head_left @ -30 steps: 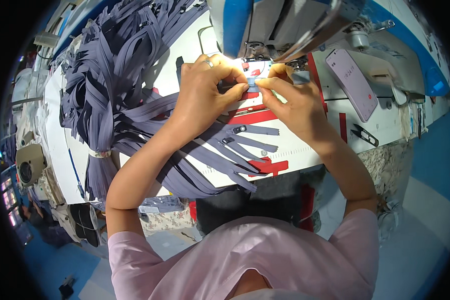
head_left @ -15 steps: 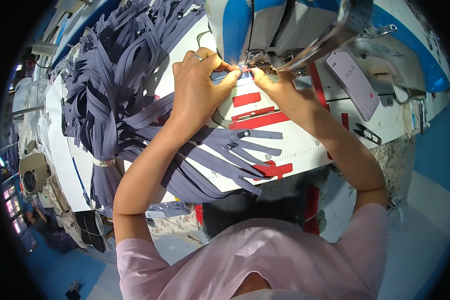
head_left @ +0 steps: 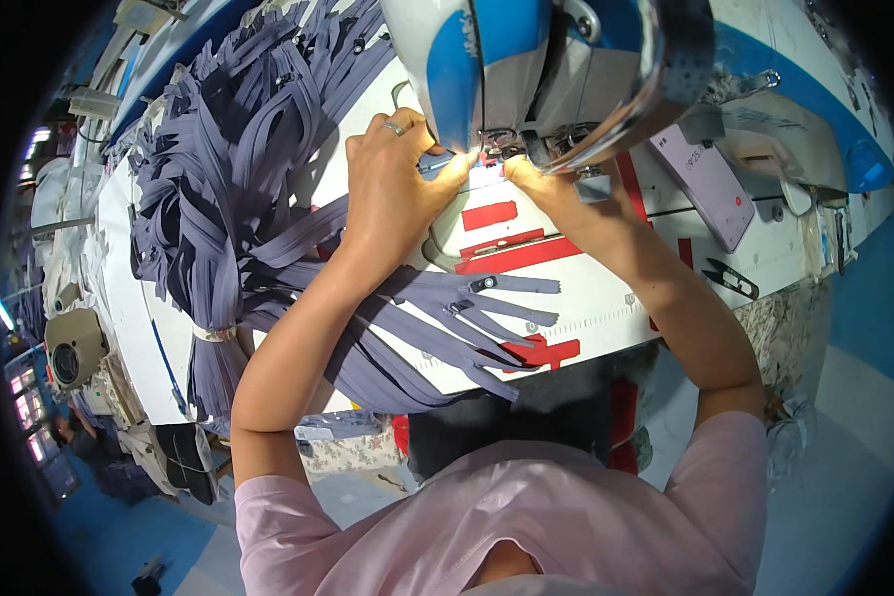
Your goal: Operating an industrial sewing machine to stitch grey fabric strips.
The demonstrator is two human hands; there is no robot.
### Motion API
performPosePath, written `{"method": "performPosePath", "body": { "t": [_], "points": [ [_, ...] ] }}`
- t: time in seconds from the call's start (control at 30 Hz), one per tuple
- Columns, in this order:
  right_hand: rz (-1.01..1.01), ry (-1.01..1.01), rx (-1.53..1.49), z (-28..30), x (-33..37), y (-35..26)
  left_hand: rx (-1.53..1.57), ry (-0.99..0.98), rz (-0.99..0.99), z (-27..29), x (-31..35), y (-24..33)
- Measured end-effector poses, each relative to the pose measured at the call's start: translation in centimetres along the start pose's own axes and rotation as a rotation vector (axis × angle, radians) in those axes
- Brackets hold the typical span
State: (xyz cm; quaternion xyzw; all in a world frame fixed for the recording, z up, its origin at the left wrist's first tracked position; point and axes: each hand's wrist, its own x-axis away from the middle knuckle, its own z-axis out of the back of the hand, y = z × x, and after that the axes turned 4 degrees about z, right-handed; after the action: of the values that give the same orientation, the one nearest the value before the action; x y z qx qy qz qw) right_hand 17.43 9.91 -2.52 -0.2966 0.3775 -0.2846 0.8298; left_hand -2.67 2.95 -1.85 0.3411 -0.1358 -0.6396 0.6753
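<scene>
At the sewing machine [head_left: 511, 60], my left hand [head_left: 392, 189] pinches the end of a grey-blue zipper [head_left: 433, 162] close to the needle area. Its thumb and forefinger press together there, and a ring shows on one finger. My right hand [head_left: 571, 204] is closed just across from it, its thumb tip by the presser foot. A small bit of red shows between the two hands; what the right fingers grip is too small and covered to make out. A large heap of grey-blue zippers [head_left: 213, 189] lies left of my left hand, and more loose zipper ends fan out beneath my left forearm.
A pale phone [head_left: 710, 194] and black-handled thread snips [head_left: 732, 280] lie on the right of the white table [head_left: 606, 313]. Red tape strips [head_left: 526, 254] mark the tabletop. A blue pen-like stick [head_left: 167, 363] lies at the left edge. The metal machine arm overhangs my right hand.
The view has shifted slightly, so the machine head sits lower in the picture. Both hands remain by the needle, and less of the small coloured piece between the fingertips shows.
</scene>
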Motion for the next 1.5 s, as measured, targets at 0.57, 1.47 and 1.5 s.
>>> {"method": "performPosePath", "body": {
  "t": [0.57,1.47,1.5],
  "points": [
    [-0.318,-0.396,0.242,1.0,0.0,-1.7,-0.026,0.022,-0.055,0.0,-0.1,-0.6],
    [0.272,-0.725,1.105,-0.3,1.9,5.1,-0.159,0.114,-0.149,-0.3,0.0,-0.6],
    [-0.158,-0.829,0.776,0.2,0.5,2.0,-0.159,0.11,-0.142,-0.2,0.1,-0.7]
  ]
}}
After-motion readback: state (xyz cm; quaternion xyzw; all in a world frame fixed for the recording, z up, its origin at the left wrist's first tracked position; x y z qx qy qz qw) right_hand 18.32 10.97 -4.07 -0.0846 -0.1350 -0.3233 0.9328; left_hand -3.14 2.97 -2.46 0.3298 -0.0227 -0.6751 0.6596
